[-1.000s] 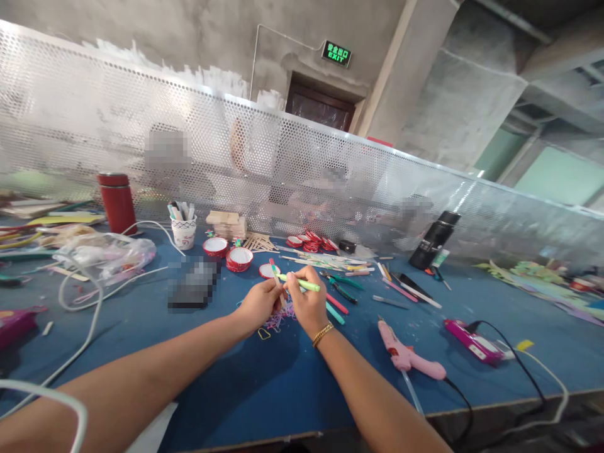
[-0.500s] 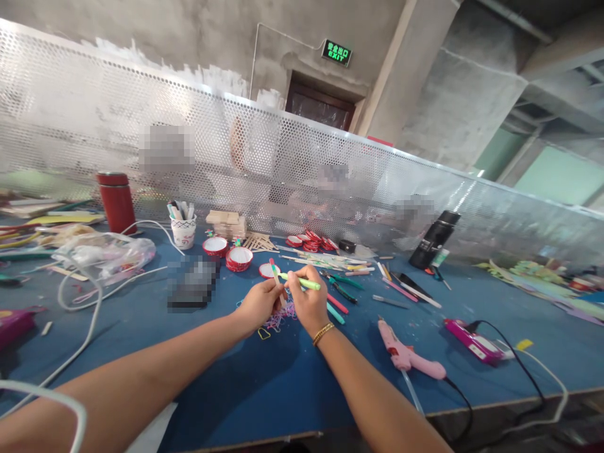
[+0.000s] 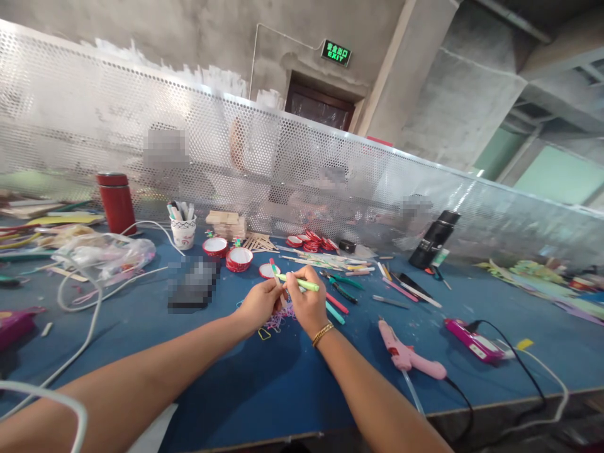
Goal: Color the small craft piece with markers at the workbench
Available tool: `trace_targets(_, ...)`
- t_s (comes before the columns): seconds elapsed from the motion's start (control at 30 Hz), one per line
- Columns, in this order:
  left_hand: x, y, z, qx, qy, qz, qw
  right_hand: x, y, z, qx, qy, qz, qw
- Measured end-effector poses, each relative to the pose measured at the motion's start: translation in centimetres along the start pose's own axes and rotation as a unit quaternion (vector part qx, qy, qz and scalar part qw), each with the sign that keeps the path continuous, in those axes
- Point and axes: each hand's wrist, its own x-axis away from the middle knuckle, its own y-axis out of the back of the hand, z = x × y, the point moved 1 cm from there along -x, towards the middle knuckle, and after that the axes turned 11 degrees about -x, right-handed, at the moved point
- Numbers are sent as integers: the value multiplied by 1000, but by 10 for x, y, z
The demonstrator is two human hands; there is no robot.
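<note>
Between the fingers of my left hand (image 3: 260,304) is a flat wooden craft stick (image 3: 274,270), held tilted, its upper end coloured red and green. My right hand (image 3: 309,303) grips a light green marker pen (image 3: 302,284) like a writing tool, its tip at the stick's coloured part. Below both hands lies a small heap of pink, purple and yellow loops (image 3: 278,322). A red-rimmed round piece (image 3: 267,270) sits just behind the stick. Beside my right hand rest a pink-red marker (image 3: 338,303) and a teal marker (image 3: 335,313).
A pink glue gun (image 3: 408,355) lies on the right of the blue table (image 3: 264,396), with pliers (image 3: 343,290) nearer the middle. At the back stand a red flask (image 3: 116,204), a paper cup of markers (image 3: 183,231) and a tilted black bottle (image 3: 434,239). White cables (image 3: 89,336) cross the left side.
The marker in my right hand has shifted very slightly against the stick. My left hand and the stick stay in nearly the same place.
</note>
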Motion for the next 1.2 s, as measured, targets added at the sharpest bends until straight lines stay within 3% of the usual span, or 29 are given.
trace_targets(1.2,0,0,-1,14,9,3,1000,0,0,1,-20,-7,-1,1000)
